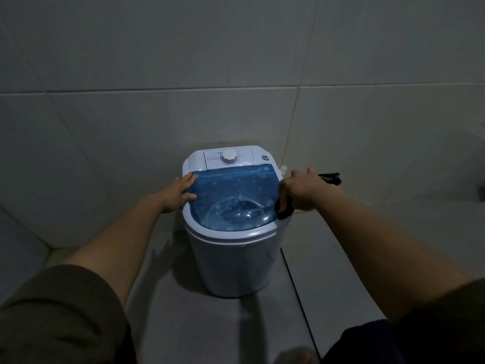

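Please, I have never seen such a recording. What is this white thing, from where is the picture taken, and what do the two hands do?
There is one picture, from a camera worn on the person's head, looking down along both arms. The white tub on the floor is a small washing machine with a see-through blue lid and a white dial behind it. The left hand lies with straight fingers on the lid's left edge. The right hand curls round a black part at the machine's right rim, perhaps a handle. A dark object shows just beyond that hand, too dim to name.
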`<state>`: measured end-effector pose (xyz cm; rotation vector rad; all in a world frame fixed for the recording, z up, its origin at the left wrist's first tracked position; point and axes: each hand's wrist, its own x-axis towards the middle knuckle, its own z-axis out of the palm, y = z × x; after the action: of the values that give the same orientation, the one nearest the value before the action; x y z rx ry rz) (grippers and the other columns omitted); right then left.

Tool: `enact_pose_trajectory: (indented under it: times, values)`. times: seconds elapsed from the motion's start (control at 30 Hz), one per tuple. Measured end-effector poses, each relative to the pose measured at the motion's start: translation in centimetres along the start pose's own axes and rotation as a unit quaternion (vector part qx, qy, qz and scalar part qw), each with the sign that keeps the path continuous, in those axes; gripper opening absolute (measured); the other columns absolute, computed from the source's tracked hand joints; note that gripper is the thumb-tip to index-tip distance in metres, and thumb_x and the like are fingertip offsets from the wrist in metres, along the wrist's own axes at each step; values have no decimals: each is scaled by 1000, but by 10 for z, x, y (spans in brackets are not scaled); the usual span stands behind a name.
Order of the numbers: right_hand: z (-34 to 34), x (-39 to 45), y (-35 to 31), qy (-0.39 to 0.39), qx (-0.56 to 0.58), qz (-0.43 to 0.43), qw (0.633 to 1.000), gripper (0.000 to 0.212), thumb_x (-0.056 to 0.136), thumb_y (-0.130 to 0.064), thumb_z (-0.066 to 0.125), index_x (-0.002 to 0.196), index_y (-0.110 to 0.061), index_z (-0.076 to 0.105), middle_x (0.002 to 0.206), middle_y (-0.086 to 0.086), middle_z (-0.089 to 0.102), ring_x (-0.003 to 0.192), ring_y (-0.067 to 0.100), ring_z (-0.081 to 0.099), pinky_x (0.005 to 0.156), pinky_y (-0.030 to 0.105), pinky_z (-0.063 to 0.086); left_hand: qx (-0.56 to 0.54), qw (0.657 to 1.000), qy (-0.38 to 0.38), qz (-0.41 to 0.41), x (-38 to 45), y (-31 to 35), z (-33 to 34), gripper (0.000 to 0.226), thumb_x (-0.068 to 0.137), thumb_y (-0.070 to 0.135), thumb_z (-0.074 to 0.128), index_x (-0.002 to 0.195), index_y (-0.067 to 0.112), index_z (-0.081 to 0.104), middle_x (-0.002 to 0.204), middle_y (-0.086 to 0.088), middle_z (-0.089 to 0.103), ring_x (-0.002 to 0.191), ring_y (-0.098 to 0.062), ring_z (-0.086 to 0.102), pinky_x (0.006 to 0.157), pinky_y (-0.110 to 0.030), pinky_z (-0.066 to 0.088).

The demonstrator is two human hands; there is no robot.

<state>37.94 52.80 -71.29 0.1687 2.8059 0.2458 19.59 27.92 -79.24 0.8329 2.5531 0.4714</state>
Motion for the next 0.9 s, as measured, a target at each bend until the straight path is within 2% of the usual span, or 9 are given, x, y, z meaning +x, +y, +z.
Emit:
enact_pose_trajectory:
  times: [0.07, 0.2, 0.33, 0.43, 0.57, 0.63, 0.73, 0.83, 0.9]
  values:
    - [-2, -1, 0, 6, -16, 11, 1000, 29, 87, -36, 58, 115, -34, 66, 134, -3, 55, 129, 23, 37, 109, 48, 23, 2, 1000, 2, -3, -1, 1, 0, 67, 97, 26, 44, 151, 19, 3, 161, -2, -4, 148, -29, -6, 122, -45, 0]
    - [-11, -4, -4, 22, -57, 37, 997, 44, 91, -34, 52, 134, -23, 51, 144, -2, 45, 136, 25, 32, 111, 53, 21, 0, 1000, 1, -2, -2, 2, 0, 67, 98, 25, 43, 151, 19, 3, 161, -2, -5, 148, -28, -5, 122, -45, 1]
    - [-21, 0, -13, 54, -15, 10, 998, 36, 92, -28, 53, 125, -38, 60, 141, -5, 45, 127, 25, 36, 105, 50, 29, 0, 1000, -2, 2, -1, 0, 0, 68, 97, 26, 44, 151, 19, 3, 161, -2, -5, 148, -28, -6, 122, -47, 2]
    - [-21, 8, -30, 34, 35, -29, 998, 39, 90, -26, 55, 127, -39, 58, 138, -5, 47, 125, 24, 37, 99, 43, 33, -4, 1000, -5, 2, -2, 0, -1, 67, 98, 26, 43, 151, 19, 2, 161, -2, -5, 148, -29, -7, 121, -48, 2]
    - [-14, 10, -55, 7, 15, -97, 995, 42, 91, -21, 52, 122, -47, 59, 137, -9, 46, 119, 23, 39, 96, 39, 31, -9, 1000, -5, -1, -4, 2, -2, 68, 98, 27, 43, 151, 20, 2, 161, -1, -7, 148, -30, -8, 121, -47, 0]
    - [-14, 8, -61, 1, 1, -101, 995, 42, 90, -19, 54, 122, -45, 59, 138, -9, 46, 120, 22, 38, 99, 40, 29, -13, 1000, -7, 0, -4, 2, -2, 68, 98, 27, 43, 151, 20, 1, 161, -1, -7, 148, -30, -8, 121, -47, 0]
    - [-19, 7, -61, 2, -25, -82, 996, 37, 88, -23, 57, 124, -33, 60, 136, -8, 49, 120, 22, 39, 101, 42, 30, -16, 1000, -7, 2, -5, 1, -2, 68, 98, 27, 43, 151, 19, 1, 161, -1, -7, 148, -30, -9, 121, -47, 0]
    - [-27, 2, -54, -13, -69, -70, 995, 33, 89, -26, 58, 119, -34, 64, 134, -9, 49, 124, 22, 37, 104, 44, 27, -21, 1000, -7, 4, -4, 1, -2, 68, 98, 27, 43, 151, 18, 2, 161, -1, -7, 147, -31, -9, 121, -46, -1]
    - [-32, 0, -53, -5, -96, -58, 994, 34, 90, -32, 56, 123, -33, 62, 135, -7, 48, 128, 24, 35, 105, 44, 27, -13, 1000, -6, 3, -4, 1, -1, 68, 98, 27, 43, 151, 18, 2, 161, -1, -7, 148, -31, -8, 121, -45, -1]
